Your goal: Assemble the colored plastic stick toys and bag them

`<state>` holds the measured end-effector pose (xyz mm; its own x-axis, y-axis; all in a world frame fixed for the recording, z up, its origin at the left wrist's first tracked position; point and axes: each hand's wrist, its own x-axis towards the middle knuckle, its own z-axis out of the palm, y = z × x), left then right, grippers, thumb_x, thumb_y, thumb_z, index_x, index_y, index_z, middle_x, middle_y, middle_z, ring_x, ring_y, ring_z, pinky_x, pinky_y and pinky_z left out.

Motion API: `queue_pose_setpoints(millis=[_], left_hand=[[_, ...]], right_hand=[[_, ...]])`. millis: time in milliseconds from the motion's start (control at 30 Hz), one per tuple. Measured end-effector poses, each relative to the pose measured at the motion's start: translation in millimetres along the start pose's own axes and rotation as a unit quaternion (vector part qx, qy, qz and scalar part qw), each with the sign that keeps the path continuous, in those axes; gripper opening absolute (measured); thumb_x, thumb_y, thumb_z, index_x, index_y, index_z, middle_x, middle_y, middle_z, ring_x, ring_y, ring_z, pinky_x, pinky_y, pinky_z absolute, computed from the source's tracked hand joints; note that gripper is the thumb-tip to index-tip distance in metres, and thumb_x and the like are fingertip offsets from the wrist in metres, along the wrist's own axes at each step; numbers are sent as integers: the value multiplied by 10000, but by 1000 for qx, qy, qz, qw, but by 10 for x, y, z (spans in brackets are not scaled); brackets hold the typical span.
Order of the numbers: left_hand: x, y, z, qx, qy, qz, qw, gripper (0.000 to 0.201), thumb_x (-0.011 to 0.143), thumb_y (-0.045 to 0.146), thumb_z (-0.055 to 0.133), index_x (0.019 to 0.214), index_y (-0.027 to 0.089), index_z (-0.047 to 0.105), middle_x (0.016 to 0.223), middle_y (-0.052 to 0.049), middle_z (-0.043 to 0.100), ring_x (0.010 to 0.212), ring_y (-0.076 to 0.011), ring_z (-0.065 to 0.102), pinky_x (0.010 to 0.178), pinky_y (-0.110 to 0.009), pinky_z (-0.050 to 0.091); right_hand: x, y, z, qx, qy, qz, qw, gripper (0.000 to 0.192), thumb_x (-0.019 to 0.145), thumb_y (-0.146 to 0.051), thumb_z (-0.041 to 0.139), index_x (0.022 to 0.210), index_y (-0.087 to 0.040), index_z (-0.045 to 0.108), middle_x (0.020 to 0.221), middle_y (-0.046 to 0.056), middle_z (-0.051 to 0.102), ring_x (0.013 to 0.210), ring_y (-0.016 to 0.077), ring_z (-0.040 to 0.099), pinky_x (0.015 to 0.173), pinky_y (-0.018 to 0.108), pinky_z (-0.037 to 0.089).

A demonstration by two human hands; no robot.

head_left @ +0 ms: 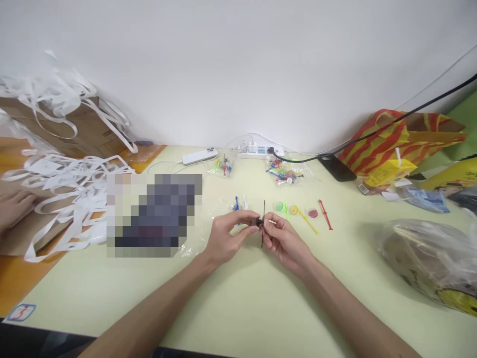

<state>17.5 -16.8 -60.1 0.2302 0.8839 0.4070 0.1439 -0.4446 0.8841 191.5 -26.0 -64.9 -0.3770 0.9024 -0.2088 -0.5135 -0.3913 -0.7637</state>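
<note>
Over the middle of the table (pixel 238 308), my left hand (pixel 229 236) pinches a small black round piece (pixel 258 222) between thumb and fingertips. My right hand (pixel 285 241) grips a thin black stick (pixel 264 211), held upright against that piece. Fingers partly cover where the two meet, so I cannot tell whether they are joined. Just to the right lie a green disc (pixel 279 206) and green stick (pixel 286 210), a yellow disc (pixel 294 210) and yellow stick (pixel 308 221), and a red disc (pixel 312 213) and red stick (pixel 325 215). A blue stick (pixel 236 203) shows behind my left hand.
Bags of coloured parts (pixel 285 174) lie near a power strip (pixel 257 150). White straps (pixel 74 174) and another person's hand (pixel 17 206) are at left. A plastic-wrapped bundle (pixel 428 263), dark phone (pixel 337 167) and yellow drink carton (pixel 391 172) stand at right.
</note>
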Motion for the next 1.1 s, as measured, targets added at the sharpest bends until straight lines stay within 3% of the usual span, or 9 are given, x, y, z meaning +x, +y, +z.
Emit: queue_pose_setpoints(millis=[300, 700, 800, 867, 933, 967, 1033, 1100], left_hand=[[1, 24, -40, 73, -2, 68, 995, 151, 877, 239, 723, 1019, 195, 748, 946, -71, 787, 818, -197, 740, 796, -340, 622], [-17, 89, -13, 85, -6, 95, 992, 125, 886, 246, 712, 998, 207, 750, 901, -58, 794, 756, -186, 750, 738, -315, 632], [7, 104, -26, 112, -2, 124, 986, 149, 889, 230, 711, 1035, 216, 735, 935, -51, 788, 791, -183, 743, 771, -316, 615], [62, 103, -46, 149, 15, 143, 978, 180, 893, 226, 709, 1072, 229, 720, 987, -47, 783, 876, -194, 740, 838, -332, 593], [160, 79, -68, 198, 32, 141, 970, 201, 904, 240, 698, 1104, 244, 703, 1048, -47, 771, 984, -211, 720, 917, -361, 555], [221, 56, -78, 225, 29, 132, 965, 201, 913, 249, 686, 1114, 250, 695, 1074, -48, 764, 1024, -218, 707, 955, -381, 531], [352, -13, -90, 285, -11, 114, 952, 175, 926, 255, 667, 1099, 263, 691, 1068, -38, 761, 1033, -223, 695, 1037, -431, 466], [461, -98, -94, 335, -59, 98, 935, 153, 925, 236, 660, 1070, 272, 693, 1039, -26, 762, 1031, -226, 691, 1123, -488, 371]], right_hand=[[-13, -14, -12, -33, -44, 25, 998, 413, 779, -507, 812, 774, -195, 541, 663, -36, 630, 435, 66, 538, 392, 161, 370], [-34, -24, -71, -40, -71, 61, 995, 440, 780, -511, 811, 771, -195, 505, 635, -44, 613, 417, 63, 541, 372, 154, 335], [-46, -95, -56, -77, -66, 42, 994, 430, 812, -536, 770, 780, -204, 498, 619, -50, 597, 396, 62, 492, 359, 169, 291], [-56, -177, -75, -141, -31, -17, 989, 416, 855, -550, 715, 772, -211, 490, 614, -52, 583, 378, 64, 439, 350, 191, 239], [-62, -275, -138, -240, 60, -130, 960, 391, 892, -540, 669, 760, -217, 491, 592, -58, 543, 401, 79, 415, 384, 218, 251], [-63, -326, -187, -298, 121, -197, 926, 377, 905, -527, 655, 755, -220, 497, 583, -58, 522, 433, 94, 421, 419, 234, 281], [-55, -421, -311, -420, 228, -307, 823, 336, 924, -493, 635, 755, -223, 526, 607, -36, 529, 532, 134, 461, 515, 272, 348], [-35, -495, -448, -540, 256, -352, 721, 277, 951, -455, 594, 796, -225, 580, 719, 17, 623, 678, 191, 528, 628, 320, 396]])
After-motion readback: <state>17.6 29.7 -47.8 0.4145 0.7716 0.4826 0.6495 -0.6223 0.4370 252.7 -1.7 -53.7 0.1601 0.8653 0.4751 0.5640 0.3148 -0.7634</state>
